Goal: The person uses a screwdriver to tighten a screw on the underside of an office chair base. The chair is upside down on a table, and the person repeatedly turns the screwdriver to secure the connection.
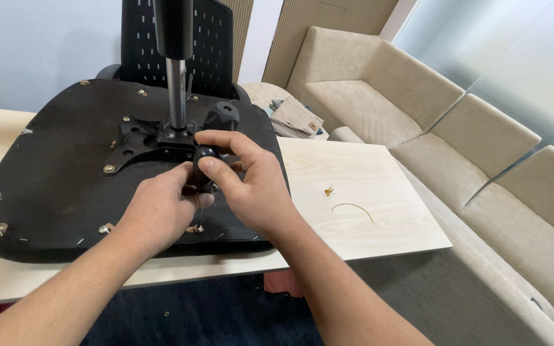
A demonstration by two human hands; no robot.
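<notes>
**Small knob gripped over an upturned chair seat**

An office chair seat [65,186] is laid upside down on a pale wooden table [367,211], with the metal column [176,90] standing up from the black bracket [142,141] at its middle. A round black knob [205,154] is pinched between the thumb and fingers of the right hand [251,186], just in front of the bracket. The left hand [161,211] is curled beneath it, fingers closed on what seems to be the knob's stem or a tool; which one cannot be told, since it is hidden by the hands.

Several risks can be judged from this layout. The knob could be cross-threaded if it is turned at a tilt, because the seating point is covered by both hands. A slip could bring the knuckles against the bracket's edges. The brass screws [107,227] along the seat's rim could be knocked loose by a forearm and rolled off the table edge (one small brass fitting [329,191] already lies apart on the bare wood, beside a rubber band [352,210]). The seat's near edge sits close to the table's edge, so a hard push could shift it.
</notes>
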